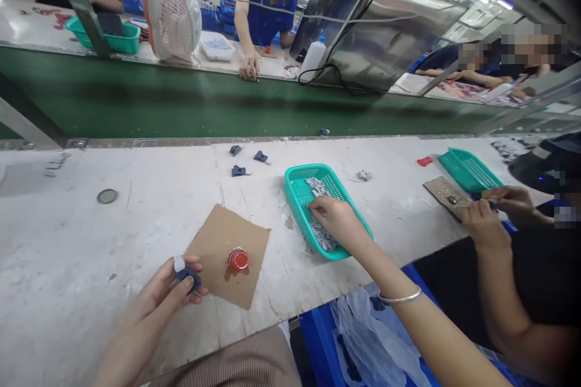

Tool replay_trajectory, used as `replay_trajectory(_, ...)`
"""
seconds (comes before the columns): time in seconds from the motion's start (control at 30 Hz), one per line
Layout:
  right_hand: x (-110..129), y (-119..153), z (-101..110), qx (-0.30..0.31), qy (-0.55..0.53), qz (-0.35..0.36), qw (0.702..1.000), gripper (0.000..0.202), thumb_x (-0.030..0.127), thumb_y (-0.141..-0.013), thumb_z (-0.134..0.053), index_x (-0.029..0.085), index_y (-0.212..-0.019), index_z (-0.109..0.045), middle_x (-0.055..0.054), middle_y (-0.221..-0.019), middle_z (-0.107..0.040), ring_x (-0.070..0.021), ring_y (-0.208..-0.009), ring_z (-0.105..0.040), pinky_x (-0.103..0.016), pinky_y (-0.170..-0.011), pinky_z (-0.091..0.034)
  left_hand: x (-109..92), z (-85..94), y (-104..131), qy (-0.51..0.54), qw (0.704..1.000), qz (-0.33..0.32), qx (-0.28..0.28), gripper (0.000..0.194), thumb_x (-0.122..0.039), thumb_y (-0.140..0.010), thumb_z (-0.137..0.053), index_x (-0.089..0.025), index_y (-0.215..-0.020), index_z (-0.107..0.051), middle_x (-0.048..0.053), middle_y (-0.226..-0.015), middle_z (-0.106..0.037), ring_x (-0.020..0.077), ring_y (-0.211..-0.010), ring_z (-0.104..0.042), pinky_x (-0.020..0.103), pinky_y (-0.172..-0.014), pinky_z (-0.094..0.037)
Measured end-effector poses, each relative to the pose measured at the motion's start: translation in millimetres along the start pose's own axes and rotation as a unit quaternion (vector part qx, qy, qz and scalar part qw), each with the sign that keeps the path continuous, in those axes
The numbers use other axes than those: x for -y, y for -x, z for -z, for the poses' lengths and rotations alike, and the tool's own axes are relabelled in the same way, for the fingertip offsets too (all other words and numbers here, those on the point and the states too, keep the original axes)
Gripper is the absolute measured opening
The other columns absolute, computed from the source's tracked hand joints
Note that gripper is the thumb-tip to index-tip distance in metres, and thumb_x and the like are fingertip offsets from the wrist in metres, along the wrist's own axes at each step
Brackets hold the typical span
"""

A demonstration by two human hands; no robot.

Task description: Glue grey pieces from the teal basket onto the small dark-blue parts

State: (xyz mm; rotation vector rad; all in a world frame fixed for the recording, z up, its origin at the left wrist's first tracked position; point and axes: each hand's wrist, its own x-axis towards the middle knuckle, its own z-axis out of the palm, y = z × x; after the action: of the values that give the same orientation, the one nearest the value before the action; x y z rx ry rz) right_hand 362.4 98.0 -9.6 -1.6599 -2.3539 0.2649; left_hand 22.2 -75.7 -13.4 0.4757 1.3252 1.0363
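Note:
A small dark blue part is held between the thumb and fingers of my left hand, which has a white wrap on one finger. My right hand reaches into a green basket, its fingertips pinched together over small grey pieces; whether they grip a piece is too small to tell. Between my hands, a red round container stands on a brown cardboard square. Several dark blue parts lie farther back on the white table.
A round metal disc lies at the left. Beyond the table's back edge runs a green belt. At the right, a co-worker's hands work near another green basket. A blue crate stands below the front edge.

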Motion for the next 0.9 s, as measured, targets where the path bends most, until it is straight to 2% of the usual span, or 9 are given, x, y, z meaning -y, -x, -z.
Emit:
replay_trajectory(0.07, 2, 2, 1, -0.017, -0.008, 0.002, 1.0, 0.015, 0.01, -0.081, -0.059, 0.018, -0.079, -0.071, -0.008, -0.082, -0.075, -0.0238, -0.077, -0.071, -0.035, -0.073, -0.056, 4, -7.2, 5, 0.014, 0.999, -0.001, -0.032, 0.04, -0.047, -0.079, -0.071, -0.023, -0.111, -0.067, 0.004, -0.108, -0.067, 0.0226, -0.091, -0.068, 0.033, -0.085, -0.054)
replay_trajectory(0.13, 7, 3, 3, -0.054, -0.02, -0.002, 0.998, 0.015, 0.015, -0.084, -0.058, 0.016, -0.09, -0.072, -0.01, -0.086, -0.074, -0.024, -0.077, -0.071, -0.038, -0.074, -0.057, 6, -11.5, 8, 0.014, 0.999, 0.001, -0.04, 0.044, -0.048, -0.078, -0.072, -0.023, -0.115, -0.067, 0.004, -0.107, -0.069, 0.0233, -0.092, -0.07, 0.033, -0.086, -0.055)
replay_trajectory(0.2, 20, 7, 6, -0.098, -0.036, -0.006, 0.995, 0.019, 0.021, -0.089, -0.057, 0.015, -0.1, -0.071, -0.011, -0.094, -0.074, -0.0231, -0.08, -0.071, -0.039, -0.078, -0.058, 8, -12.4, 8, -0.003, 0.999, -0.004, -0.034, 0.046, -0.046, -0.076, -0.074, -0.022, -0.115, -0.069, 0.005, -0.104, -0.072, 0.0232, -0.086, -0.071, 0.032, -0.076, -0.056)
replay_trajectory(0.3, 57, 17, 10, -0.125, -0.082, 0.019, 0.989, 0.015, 0.025, -0.091, -0.059, 0.019, -0.097, -0.071, -0.008, -0.097, -0.074, -0.0207, -0.086, -0.071, -0.035, -0.081, -0.058, 13, -9.9, 5, -0.033, 0.999, -0.01, -0.024, 0.039, -0.041, -0.074, -0.077, -0.02, -0.106, -0.073, 0.007, -0.099, -0.075, 0.0208, -0.077, -0.07, 0.027, -0.062, -0.053)
replay_trajectory(0.33, 72, 22, 10, -0.114, -0.11, 0.042, 0.987, 0.013, 0.024, -0.09, -0.06, 0.02, -0.094, -0.072, -0.006, -0.095, -0.074, -0.0202, -0.087, -0.071, -0.033, -0.08, -0.058, 15, -9.0, 3, -0.034, 0.999, -0.012, -0.02, 0.037, -0.04, -0.073, -0.077, -0.02, -0.104, -0.073, 0.007, -0.1, -0.075, 0.0204, -0.078, -0.069, 0.027, -0.061, -0.053)
replay_trajectory(0.43, 113, 35, 5, -0.013, -0.194, 0.103, 0.976, 0.012, 0.019, -0.091, -0.061, 0.022, -0.093, -0.072, -0.004, -0.092, -0.073, -0.0172, -0.084, -0.069, -0.029, -0.075, -0.057, 21, -7.4, -1, -0.012, 1.0, -0.018, -0.004, 0.034, -0.038, -0.076, -0.076, -0.021, -0.105, -0.072, 0.007, -0.109, -0.074, 0.0211, -0.088, -0.07, 0.029, -0.072, -0.056)
replay_trajectory(0.53, 137, 42, -5, 0.069, -0.235, 0.128, 0.961, 0.013, 0.018, -0.092, -0.059, 0.021, -0.097, -0.07, -0.005, -0.092, -0.071, -0.0166, -0.085, -0.068, -0.029, -0.075, -0.055, 26, -6.8, -2, -0.008, 1.0, -0.023, 0.011, 0.032, -0.037, -0.077, -0.075, -0.021, -0.105, -0.071, 0.007, -0.11, -0.074, 0.0222, -0.095, -0.07, 0.03, -0.081, -0.056)
replay_trajectory(0.7, 144, 40, -16, 0.12, -0.185, 0.168, 0.961, 0.013, 0.016, -0.093, -0.057, 0.019, -0.098, -0.069, -0.007, -0.093, -0.068, -0.0182, -0.086, -0.065, -0.031, -0.074, -0.053, 28, -8.0, -2, -0.026, 0.999, -0.036, 0.022, 0.03, -0.036, -0.078, -0.075, -0.02, -0.103, -0.071, 0.008, -0.108, -0.075, 0.0217, -0.088, -0.071, 0.028, -0.071, -0.056)
replay_trajectory(0.9, 150, 34, -16, 0.16, -0.089, 0.201, 0.962, 0.015, 0.014, -0.094, -0.056, 0.016, -0.085, -0.067, -0.006, -0.086, -0.065, -0.0172, -0.078, -0.061, -0.029, -0.07, -0.05, 22, -14.8, 1, 0.009, 0.999, -0.042, 0.016, 0.023, -0.032, -0.078, -0.075, -0.021, -0.098, -0.071, 0.006, -0.105, -0.075, 0.0204, -0.093, -0.07, 0.028, -0.08, -0.055)
